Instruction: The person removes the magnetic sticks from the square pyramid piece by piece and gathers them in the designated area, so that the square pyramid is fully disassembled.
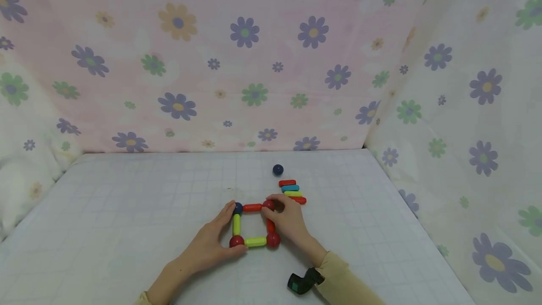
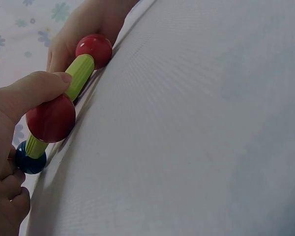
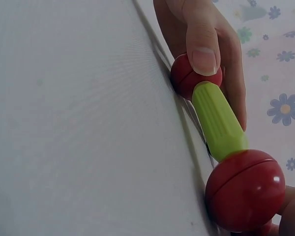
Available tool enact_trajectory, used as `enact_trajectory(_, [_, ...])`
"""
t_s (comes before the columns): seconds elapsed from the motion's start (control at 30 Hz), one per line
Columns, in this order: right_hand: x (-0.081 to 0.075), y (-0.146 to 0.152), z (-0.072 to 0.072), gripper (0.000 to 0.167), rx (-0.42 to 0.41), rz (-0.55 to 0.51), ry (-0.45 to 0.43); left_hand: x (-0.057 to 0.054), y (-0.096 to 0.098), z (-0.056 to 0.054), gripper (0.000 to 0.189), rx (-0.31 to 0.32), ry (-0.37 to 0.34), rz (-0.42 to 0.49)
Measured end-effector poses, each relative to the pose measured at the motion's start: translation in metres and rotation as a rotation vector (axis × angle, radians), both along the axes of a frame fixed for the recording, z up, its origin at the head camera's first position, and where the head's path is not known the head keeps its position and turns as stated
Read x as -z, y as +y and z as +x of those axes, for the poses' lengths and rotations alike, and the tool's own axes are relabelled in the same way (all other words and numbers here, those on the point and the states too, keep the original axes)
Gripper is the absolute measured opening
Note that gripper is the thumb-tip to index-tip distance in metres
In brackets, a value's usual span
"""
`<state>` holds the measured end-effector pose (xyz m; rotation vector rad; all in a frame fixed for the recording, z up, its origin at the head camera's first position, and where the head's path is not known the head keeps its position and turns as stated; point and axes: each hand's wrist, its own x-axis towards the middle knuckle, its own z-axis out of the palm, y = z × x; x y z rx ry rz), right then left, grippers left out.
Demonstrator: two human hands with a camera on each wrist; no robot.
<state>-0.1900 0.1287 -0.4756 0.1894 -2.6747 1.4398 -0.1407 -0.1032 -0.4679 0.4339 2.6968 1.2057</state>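
Note:
A flat square of toy building sticks and balls lies on the table, with red sticks (image 1: 252, 207) at the far and right sides and yellow-green sticks (image 1: 256, 242) at the near and left sides. My left hand (image 1: 209, 241) spans its left side, fingers at the dark blue corner ball (image 1: 238, 208) and thumb over the near-left red ball (image 2: 51, 120). With thumb and fingertips, my right hand (image 1: 292, 218) pinches the far-right red ball (image 1: 268, 205). The near-right red ball (image 3: 246, 191) is large in the right wrist view, where most of the right hand is hidden.
Beyond the right hand lie several loose sticks in red, blue (image 1: 290, 188) and yellow-green. A loose dark blue ball (image 1: 277, 170) sits farther back. The table has a white cloth (image 1: 106, 211), and flowered curtains (image 1: 254, 60) hang behind and beside it. A black device (image 1: 302, 282) is at the right wrist.

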Motion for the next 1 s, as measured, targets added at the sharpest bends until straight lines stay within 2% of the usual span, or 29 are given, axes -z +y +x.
enact_trajectory(0.23, [0.0011, -0.0005, -0.0014, 0.029, 0.026, 0.008, 0.001, -0.0014, 0.0004, 0.0003, 0.109, -0.001, -0.014, -0.009])
enact_trajectory(0.63, [-0.0026, 0.0027, -0.0012, 0.026, 0.021, -0.001, -0.005, -0.0012, 0.0008, 0.0000, 0.107, 0.012, -0.021, -0.006])
enact_trajectory(0.77, [-0.0032, 0.0021, -0.0008, 0.024, 0.033, 0.004, 0.016, -0.0013, 0.0006, 0.0001, 0.107, 0.012, -0.021, -0.009])
enact_trajectory(0.9, [-0.0034, 0.0030, -0.0003, 0.030, 0.032, 0.005, 0.023, -0.0015, 0.0006, 0.0003, 0.108, 0.013, -0.022, -0.007])
enact_trajectory(1.0, [-0.0042, 0.0064, -0.0010, 0.035, 0.003, 0.013, -0.017, -0.0013, 0.0007, 0.0006, 0.108, 0.011, -0.019, -0.010])
